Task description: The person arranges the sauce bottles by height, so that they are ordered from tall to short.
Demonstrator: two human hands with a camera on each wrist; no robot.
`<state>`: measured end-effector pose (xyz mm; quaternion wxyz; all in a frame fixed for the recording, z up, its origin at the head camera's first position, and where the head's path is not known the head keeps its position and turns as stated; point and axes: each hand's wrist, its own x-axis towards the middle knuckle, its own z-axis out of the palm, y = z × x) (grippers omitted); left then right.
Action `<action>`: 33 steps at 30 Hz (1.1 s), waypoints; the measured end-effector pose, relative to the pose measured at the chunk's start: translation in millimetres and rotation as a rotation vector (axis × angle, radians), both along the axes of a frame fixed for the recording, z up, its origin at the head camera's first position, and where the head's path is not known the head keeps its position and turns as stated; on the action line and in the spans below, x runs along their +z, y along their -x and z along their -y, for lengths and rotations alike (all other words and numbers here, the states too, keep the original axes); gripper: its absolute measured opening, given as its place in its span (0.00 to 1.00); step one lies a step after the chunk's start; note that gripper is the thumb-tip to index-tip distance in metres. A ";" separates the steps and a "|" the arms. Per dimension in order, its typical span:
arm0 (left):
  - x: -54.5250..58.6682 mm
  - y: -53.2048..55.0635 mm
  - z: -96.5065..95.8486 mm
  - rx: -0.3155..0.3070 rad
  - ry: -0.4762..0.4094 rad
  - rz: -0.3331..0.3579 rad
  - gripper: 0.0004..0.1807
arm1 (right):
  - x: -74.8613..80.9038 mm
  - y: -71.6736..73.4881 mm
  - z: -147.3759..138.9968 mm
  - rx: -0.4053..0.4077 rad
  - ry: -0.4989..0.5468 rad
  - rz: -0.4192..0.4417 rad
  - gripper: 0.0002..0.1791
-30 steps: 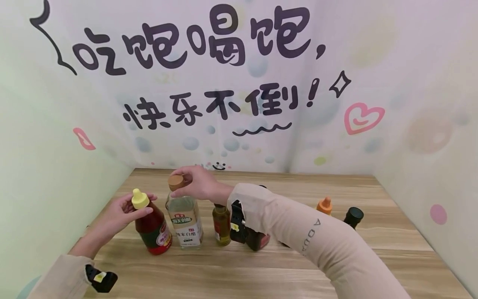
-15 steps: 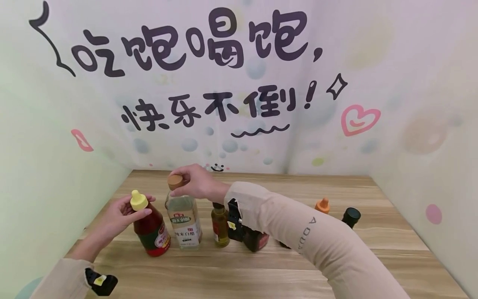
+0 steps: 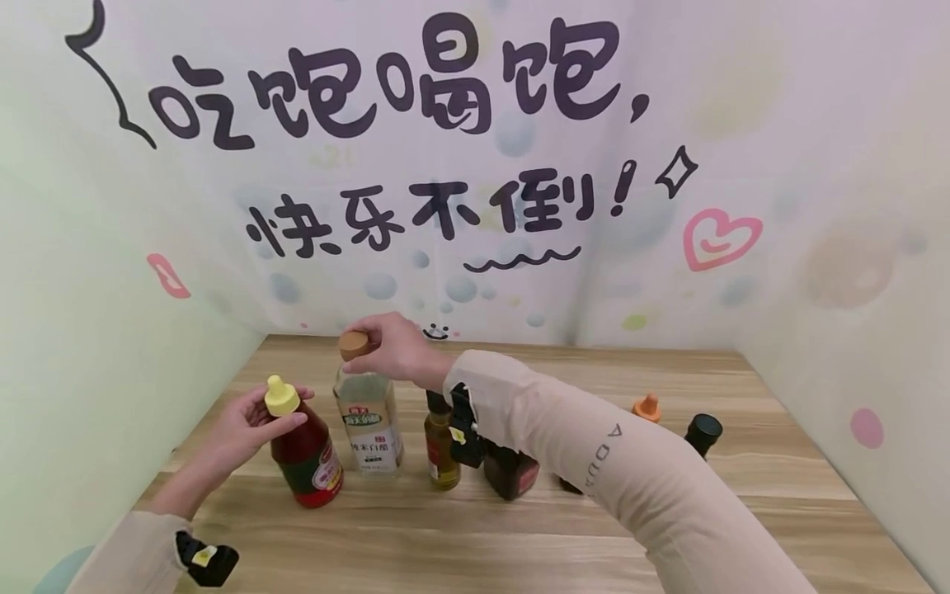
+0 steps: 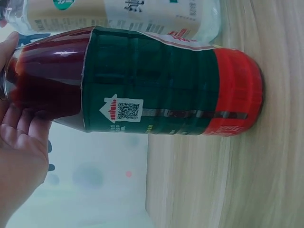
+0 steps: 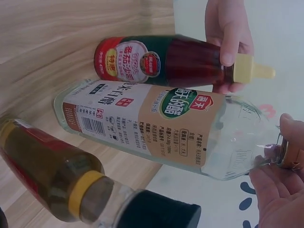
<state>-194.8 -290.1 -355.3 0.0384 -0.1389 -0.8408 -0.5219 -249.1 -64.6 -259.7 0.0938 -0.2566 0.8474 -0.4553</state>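
Note:
My left hand [image 3: 241,425] grips the neck of a ketchup bottle [image 3: 306,458], just under its yellow nozzle cap [image 3: 282,398]. This bottle stands upright on the wooden table, its green label and red base [image 4: 237,92] plain in the left wrist view. Right beside it is a clear glass white vinegar bottle [image 3: 373,429]. Fingers and thumb of my right hand [image 3: 401,348] pinch it at the brown cap [image 3: 355,345] and neck. In the right wrist view the vinegar bottle [image 5: 137,121] lies between the ketchup bottle [image 5: 199,59] and a smaller dark-capped bottle.
Right of the vinegar stand a small amber bottle [image 3: 443,454] and a dark sauce bottle [image 3: 512,474], partly behind my right wrist. Farther right, an orange nozzle cap [image 3: 647,407] and a black-capped bottle [image 3: 703,433] show past my sleeve. A printed cloth [image 3: 519,289] hangs behind the table [image 3: 416,553].
My right hand has moved slightly up and back with the vinegar bottle, whose base now shows higher in the head view. My left hand and the ketchup bottle have stayed in place.

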 end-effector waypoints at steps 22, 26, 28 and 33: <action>1.5 1.6 0.2 0.010 -0.012 -0.013 0.19 | 14.9 33.9 19.4 -0.100 -0.004 -0.053 0.16; 1.8 0.0 0.3 0.025 -0.002 -0.013 0.19 | 14.3 37.9 23.5 -0.111 0.001 -0.065 0.13; 1.6 -0.3 0.4 0.030 0.002 -0.010 0.19 | 14.4 40.0 25.3 -0.118 0.002 -0.072 0.13; 0.5 0.3 -0.9 0.023 0.000 -0.007 0.19 | 14.8 45.8 29.8 -0.132 0.000 -0.093 0.13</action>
